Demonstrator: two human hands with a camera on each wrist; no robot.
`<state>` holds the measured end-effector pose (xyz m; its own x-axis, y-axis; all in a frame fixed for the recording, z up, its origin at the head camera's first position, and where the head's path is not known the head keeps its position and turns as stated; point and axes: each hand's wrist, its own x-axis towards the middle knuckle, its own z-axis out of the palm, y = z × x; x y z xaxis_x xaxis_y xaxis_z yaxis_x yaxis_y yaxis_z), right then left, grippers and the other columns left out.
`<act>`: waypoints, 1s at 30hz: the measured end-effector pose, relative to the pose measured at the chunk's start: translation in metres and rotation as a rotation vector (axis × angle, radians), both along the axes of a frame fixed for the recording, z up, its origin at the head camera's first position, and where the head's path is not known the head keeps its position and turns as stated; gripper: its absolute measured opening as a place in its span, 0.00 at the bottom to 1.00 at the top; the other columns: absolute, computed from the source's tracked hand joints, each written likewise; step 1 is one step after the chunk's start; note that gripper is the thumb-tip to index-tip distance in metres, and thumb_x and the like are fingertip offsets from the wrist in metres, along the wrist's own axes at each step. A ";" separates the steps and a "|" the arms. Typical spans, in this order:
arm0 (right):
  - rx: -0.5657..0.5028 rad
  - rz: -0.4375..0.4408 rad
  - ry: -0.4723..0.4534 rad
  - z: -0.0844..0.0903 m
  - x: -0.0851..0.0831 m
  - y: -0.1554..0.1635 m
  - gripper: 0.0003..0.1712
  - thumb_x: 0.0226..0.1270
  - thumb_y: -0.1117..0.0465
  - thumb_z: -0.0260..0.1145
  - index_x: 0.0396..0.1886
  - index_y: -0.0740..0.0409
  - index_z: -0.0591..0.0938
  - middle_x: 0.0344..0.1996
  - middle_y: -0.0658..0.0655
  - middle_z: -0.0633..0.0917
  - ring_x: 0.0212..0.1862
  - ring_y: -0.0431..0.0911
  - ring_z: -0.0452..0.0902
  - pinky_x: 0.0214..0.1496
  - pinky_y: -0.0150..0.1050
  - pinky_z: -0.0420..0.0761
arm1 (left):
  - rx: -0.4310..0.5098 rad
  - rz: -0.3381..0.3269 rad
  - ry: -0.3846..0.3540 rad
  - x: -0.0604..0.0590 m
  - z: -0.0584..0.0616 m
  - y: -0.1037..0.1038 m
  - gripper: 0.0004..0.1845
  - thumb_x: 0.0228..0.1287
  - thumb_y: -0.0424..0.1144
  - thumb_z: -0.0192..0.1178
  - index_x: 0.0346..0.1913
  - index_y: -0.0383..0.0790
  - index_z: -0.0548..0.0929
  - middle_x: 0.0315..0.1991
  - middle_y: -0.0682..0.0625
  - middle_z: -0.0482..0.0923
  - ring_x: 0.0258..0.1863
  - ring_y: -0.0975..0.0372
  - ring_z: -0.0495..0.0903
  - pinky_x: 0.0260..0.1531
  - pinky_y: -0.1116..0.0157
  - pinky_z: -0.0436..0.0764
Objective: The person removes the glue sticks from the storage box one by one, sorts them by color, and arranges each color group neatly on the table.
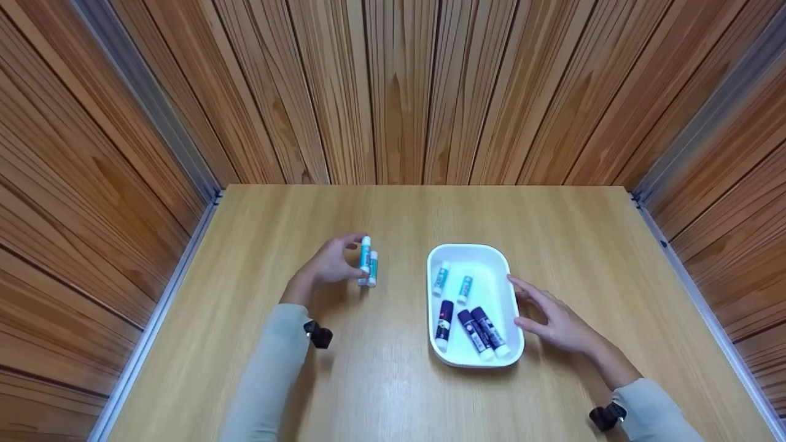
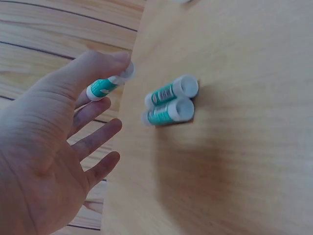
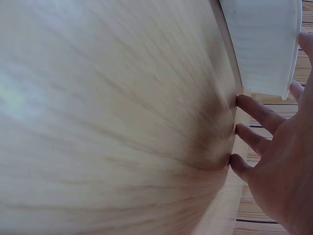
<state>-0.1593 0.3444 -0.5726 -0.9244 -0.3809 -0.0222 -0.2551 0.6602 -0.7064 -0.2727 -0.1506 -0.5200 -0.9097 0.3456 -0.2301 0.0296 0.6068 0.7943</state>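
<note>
My left hand (image 1: 332, 261) pinches a small white-and-teal glue stick (image 2: 102, 88) between thumb and fingertip, clear of the table. Two similar glue sticks (image 2: 169, 112) lie side by side on the wood just beyond that hand; in the head view the held one partly covers them. A white tray (image 1: 476, 362) stands right of the middle with two teal glue sticks (image 1: 465, 289) and three dark purple ones (image 1: 444, 325) inside. At the tray's right side, my right hand (image 1: 557, 320) touches the rim with thumb and forefinger. Its other fingertips (image 3: 239, 102) rest on the table.
The wooden table (image 1: 381, 399) runs back to a plank wall (image 1: 399, 92). Plank side walls with metal rails (image 1: 153, 331) bound it left and right. Table surface lies between the left hand and the tray.
</note>
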 end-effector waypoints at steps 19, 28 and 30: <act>0.002 -0.003 0.005 0.002 0.000 -0.001 0.48 0.84 0.47 0.70 0.94 0.39 0.58 0.87 0.65 0.72 0.84 0.71 0.70 0.82 0.87 0.59 | -0.119 0.043 -0.036 -0.004 -0.025 -0.015 0.48 0.67 0.32 0.80 0.87 0.45 0.69 0.86 0.41 0.68 0.83 0.44 0.69 0.91 0.42 0.62; 0.014 -0.016 0.001 0.001 0.001 -0.001 0.48 0.83 0.47 0.71 0.94 0.41 0.59 0.85 0.65 0.74 0.84 0.70 0.71 0.83 0.85 0.60 | -0.191 0.040 -0.025 -0.005 -0.032 -0.011 0.48 0.69 0.33 0.80 0.88 0.45 0.67 0.88 0.40 0.65 0.85 0.44 0.67 0.91 0.42 0.63; 0.016 -0.021 -0.008 0.001 0.001 -0.001 0.48 0.83 0.46 0.71 0.94 0.40 0.59 0.85 0.65 0.75 0.84 0.70 0.71 0.83 0.85 0.59 | -0.201 0.043 -0.029 -0.005 -0.034 -0.010 0.48 0.69 0.34 0.80 0.88 0.45 0.67 0.88 0.40 0.64 0.85 0.44 0.66 0.91 0.41 0.63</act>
<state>-0.1579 0.3437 -0.5717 -0.9318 -0.3611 -0.0352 -0.2358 0.6765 -0.6977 -0.2777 -0.1605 -0.5540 -0.9146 0.2515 -0.3167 -0.0205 0.7532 0.6574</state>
